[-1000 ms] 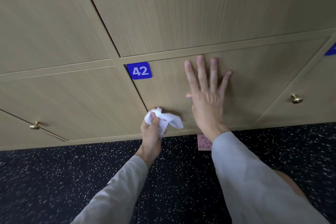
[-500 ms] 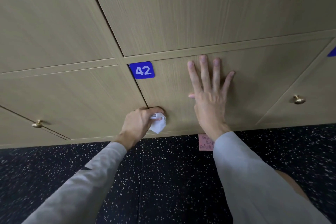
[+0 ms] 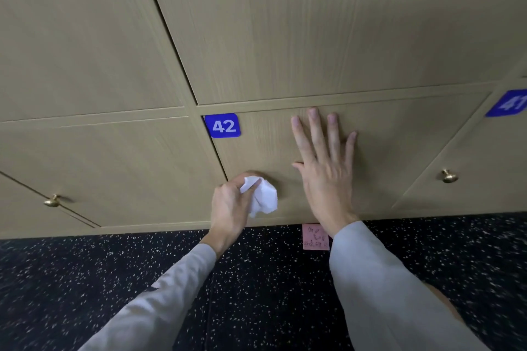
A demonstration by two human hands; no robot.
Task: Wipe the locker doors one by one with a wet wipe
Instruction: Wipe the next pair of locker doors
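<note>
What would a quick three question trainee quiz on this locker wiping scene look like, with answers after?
1. Which hand holds the wet wipe?
2. True or false: the right hand lies flat, fingers spread, on the door of locker 42.
3. What lies on the speckled floor just below that door? A) a pink sticky note B) a brass key C) a sponge

Key
1. The left hand, which grips the crumpled wipe against the door's lower left area.
2. True.
3. A, the pink sticky note, with handwriting too small to read.
</note>
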